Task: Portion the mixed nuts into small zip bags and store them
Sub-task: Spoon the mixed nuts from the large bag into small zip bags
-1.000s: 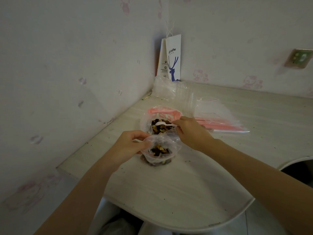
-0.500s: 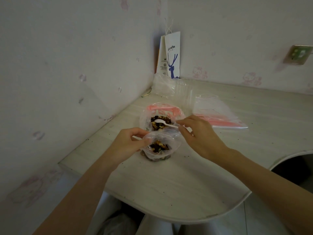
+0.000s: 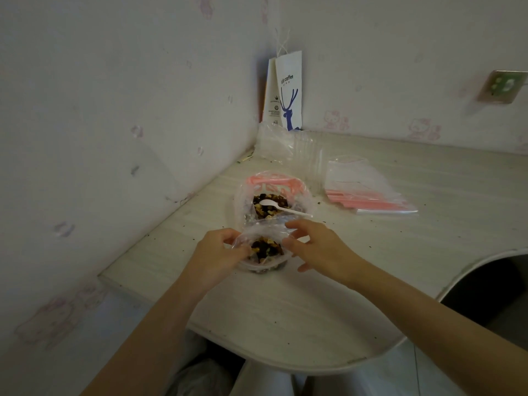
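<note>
Clear, crinkled plastic forms the small zip bag (image 3: 258, 267), which stands upright on the pale wood-grain table (image 3: 285, 315), near us and just this side of the larger bag (image 3: 243, 201). Its mouth gapes wide, and inside we see a low heap of mixed nuts (image 3: 265, 248), dark brown pieces among tan and yellowish ones, filling only the bottom.

Our left hand (image 3: 217, 252) holds the bag's left rim, thumb and fingers pinched together on the plastic. Our right hand (image 3: 320, 247) is at the right rim: the thumb lies against the edge and the forefinger reaches over the far lip, with a gap between them. We cannot tell whether they actually clamp the plastic.

Behind it, the larger bag has a pink zip strip and holds more of the same mix. A white plastic spoon (image 3: 281, 207) rests in it, bowl on the nuts, handle pointing right over the rim.

Further right lies a flat stack of empty zip bags (image 3: 368, 190) with pink strips. In the far corner a white paper bag (image 3: 288, 90) with a blue deer leans on the wall.
</note>
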